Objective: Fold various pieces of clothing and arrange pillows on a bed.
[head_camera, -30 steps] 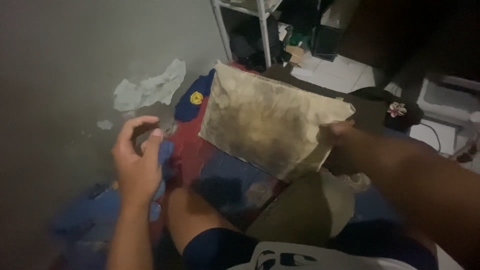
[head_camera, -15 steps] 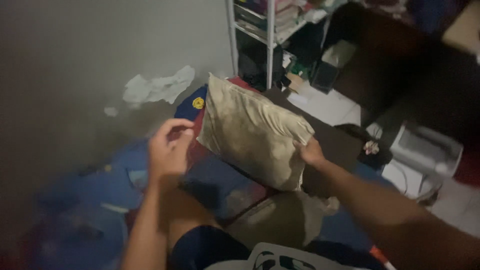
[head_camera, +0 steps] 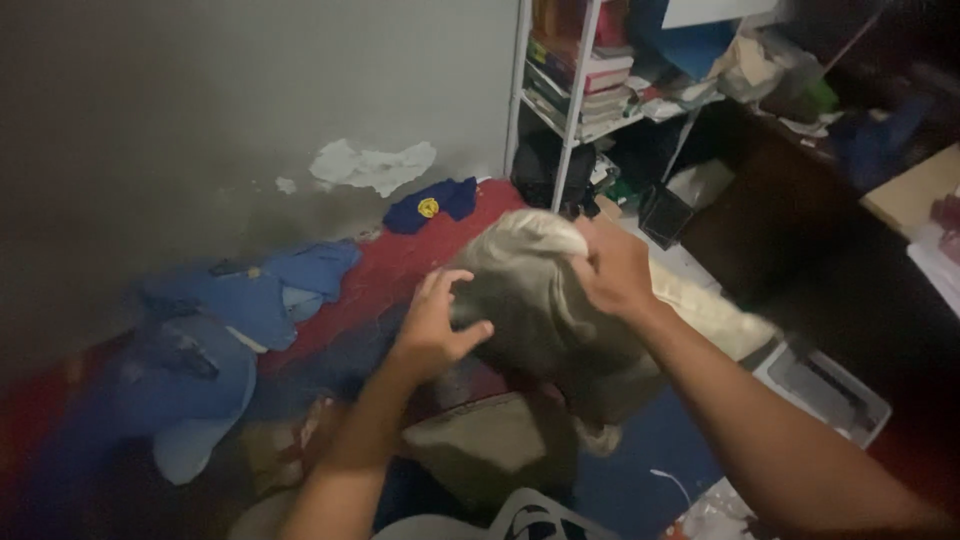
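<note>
A stained beige pillow [head_camera: 540,300] is held up in front of me. My right hand [head_camera: 612,268] grips its upper edge, fingers closed on the fabric. My left hand [head_camera: 432,325] is against the pillow's left side, thumb and fingers spread, touching it. A second beige cushion [head_camera: 490,445] lies below the pillow, near my lap.
Blue clothes [head_camera: 250,300] lie on the red and blue mat [head_camera: 400,265] at the left. A dark blue garment with a yellow badge [head_camera: 430,205] lies by the grey wall. A white metal shelf [head_camera: 570,90] with books stands behind. A dark desk [head_camera: 800,230] is at the right.
The pillow has been pulled in closer and turned. My right hand moved from its side corner to its top edge. My left hand came across and now touches it.
</note>
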